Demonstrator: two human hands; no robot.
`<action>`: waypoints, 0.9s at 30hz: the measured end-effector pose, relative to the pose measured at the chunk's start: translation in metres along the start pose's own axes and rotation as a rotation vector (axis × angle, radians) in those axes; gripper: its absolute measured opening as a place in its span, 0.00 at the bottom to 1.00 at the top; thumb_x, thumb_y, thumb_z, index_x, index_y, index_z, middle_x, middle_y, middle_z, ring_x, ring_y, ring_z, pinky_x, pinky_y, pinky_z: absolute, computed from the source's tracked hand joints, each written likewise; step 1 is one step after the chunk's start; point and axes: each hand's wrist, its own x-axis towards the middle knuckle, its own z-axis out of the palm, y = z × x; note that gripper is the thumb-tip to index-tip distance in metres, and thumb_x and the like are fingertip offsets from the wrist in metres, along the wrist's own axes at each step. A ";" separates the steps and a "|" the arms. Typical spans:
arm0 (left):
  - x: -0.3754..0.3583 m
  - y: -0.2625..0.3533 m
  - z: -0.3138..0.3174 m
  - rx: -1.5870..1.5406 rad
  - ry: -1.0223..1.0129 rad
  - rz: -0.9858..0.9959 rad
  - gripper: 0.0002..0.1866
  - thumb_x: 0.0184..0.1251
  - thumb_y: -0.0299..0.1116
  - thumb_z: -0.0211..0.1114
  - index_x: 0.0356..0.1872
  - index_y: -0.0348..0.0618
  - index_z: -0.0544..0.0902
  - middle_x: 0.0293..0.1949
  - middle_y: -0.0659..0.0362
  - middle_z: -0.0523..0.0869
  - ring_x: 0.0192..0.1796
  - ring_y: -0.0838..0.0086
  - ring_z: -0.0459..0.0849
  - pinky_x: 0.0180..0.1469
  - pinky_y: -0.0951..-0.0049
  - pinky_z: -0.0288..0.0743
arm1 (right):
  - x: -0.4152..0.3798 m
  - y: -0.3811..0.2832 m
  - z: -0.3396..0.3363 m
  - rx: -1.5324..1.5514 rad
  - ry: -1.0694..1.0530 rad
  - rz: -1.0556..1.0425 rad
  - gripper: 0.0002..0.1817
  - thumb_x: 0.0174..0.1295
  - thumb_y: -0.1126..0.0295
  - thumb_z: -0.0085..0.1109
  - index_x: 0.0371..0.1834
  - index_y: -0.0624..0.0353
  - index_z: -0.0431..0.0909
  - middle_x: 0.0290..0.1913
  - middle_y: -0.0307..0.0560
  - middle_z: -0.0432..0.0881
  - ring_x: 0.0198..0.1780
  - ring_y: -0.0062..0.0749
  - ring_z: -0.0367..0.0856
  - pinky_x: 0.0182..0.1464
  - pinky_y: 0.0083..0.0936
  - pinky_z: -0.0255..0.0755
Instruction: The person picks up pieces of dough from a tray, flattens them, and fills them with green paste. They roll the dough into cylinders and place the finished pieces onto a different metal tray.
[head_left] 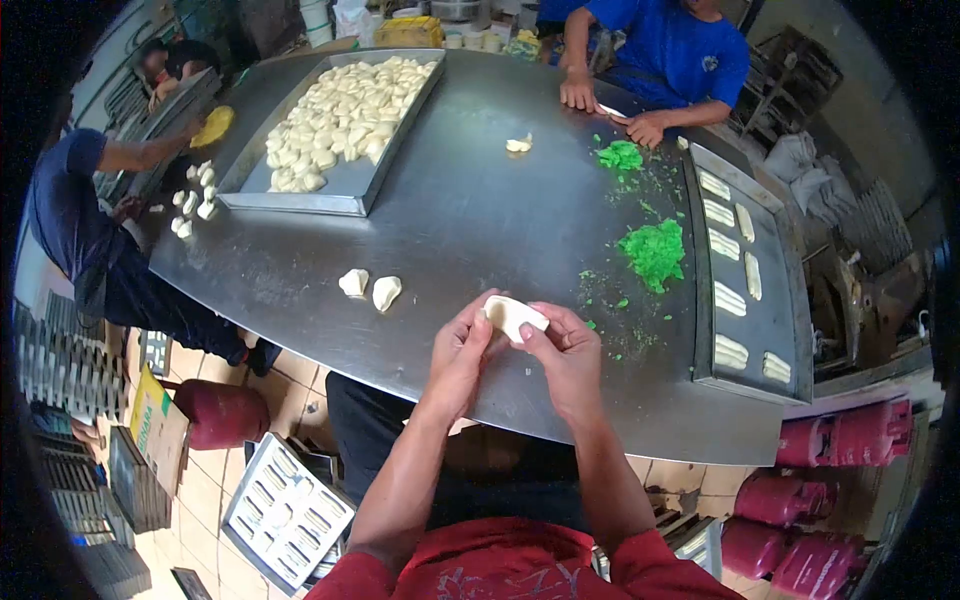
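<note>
A flattened piece of white dough [512,312] is stretched between my two hands above the near edge of the metal table. My left hand [462,345] pinches its left side, thumb on the inner face. On the other side my right hand [566,350] grips it with thumb and fingers, so the sheet curves between them. Left of my hands, two dough lumps [386,293] lie on the tabletop. To the right sits a pile of bright green shreds [655,256], with loose bits scattered around it.
A deep tray [365,204] full of dough lumps stands at the back left. On the right, another tray [704,290] carries several ridged dough pieces. Co-workers stand at the left and far right; one person's hands [645,128] work dough near a second green pile [620,155].
</note>
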 end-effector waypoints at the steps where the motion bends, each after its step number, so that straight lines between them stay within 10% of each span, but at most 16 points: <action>1: -0.001 -0.003 0.007 0.084 0.078 -0.017 0.38 0.74 0.54 0.52 0.66 0.26 0.63 0.60 0.47 0.76 0.61 0.68 0.77 0.64 0.67 0.71 | -0.001 0.005 0.002 -0.051 0.039 -0.178 0.18 0.59 0.80 0.64 0.53 0.65 0.78 0.52 0.46 0.79 0.51 0.28 0.79 0.53 0.23 0.79; 4: 0.000 -0.012 0.009 -0.090 0.116 -0.065 0.35 0.76 0.52 0.49 0.65 0.24 0.64 0.59 0.46 0.77 0.61 0.66 0.77 0.65 0.66 0.71 | -0.010 0.005 -0.003 -0.598 0.008 -0.508 0.24 0.56 0.71 0.69 0.57 0.62 0.77 0.59 0.53 0.73 0.61 0.44 0.75 0.61 0.32 0.71; 10: 0.004 -0.013 0.022 -0.132 0.147 -0.079 0.26 0.78 0.47 0.48 0.61 0.32 0.73 0.53 0.52 0.81 0.56 0.70 0.81 0.59 0.69 0.78 | -0.014 -0.003 -0.015 -0.642 0.003 -0.592 0.20 0.57 0.73 0.66 0.54 0.61 0.79 0.51 0.56 0.81 0.56 0.43 0.79 0.59 0.32 0.71; 17: 0.002 -0.021 0.049 0.364 0.188 0.311 0.22 0.77 0.41 0.53 0.41 0.28 0.85 0.64 0.45 0.75 0.56 0.67 0.80 0.59 0.69 0.73 | -0.022 -0.005 0.001 -0.344 0.332 -0.477 0.11 0.56 0.80 0.67 0.43 0.64 0.84 0.42 0.44 0.86 0.42 0.22 0.82 0.46 0.20 0.76; 18: 0.002 -0.013 0.056 0.328 0.249 0.381 0.27 0.77 0.49 0.50 0.51 0.29 0.81 0.55 0.45 0.82 0.58 0.62 0.79 0.60 0.59 0.74 | -0.027 -0.002 0.004 -0.328 0.302 -0.455 0.10 0.56 0.80 0.67 0.42 0.65 0.84 0.43 0.44 0.87 0.44 0.23 0.83 0.48 0.21 0.76; 21: 0.007 -0.018 0.049 -0.199 0.155 0.402 0.19 0.75 0.42 0.57 0.28 0.36 0.79 0.34 0.47 0.87 0.38 0.62 0.87 0.46 0.63 0.81 | -0.038 0.004 0.010 -0.337 0.162 -0.588 0.12 0.57 0.80 0.65 0.45 0.66 0.82 0.47 0.45 0.85 0.47 0.25 0.83 0.51 0.23 0.76; 27: 0.007 -0.039 0.056 0.275 0.115 0.307 0.22 0.70 0.48 0.60 0.48 0.35 0.79 0.49 0.47 0.84 0.47 0.65 0.84 0.51 0.65 0.79 | -0.034 0.010 0.001 0.401 0.048 -0.213 0.20 0.62 0.81 0.58 0.58 0.70 0.72 0.56 0.51 0.79 0.55 0.34 0.79 0.60 0.26 0.71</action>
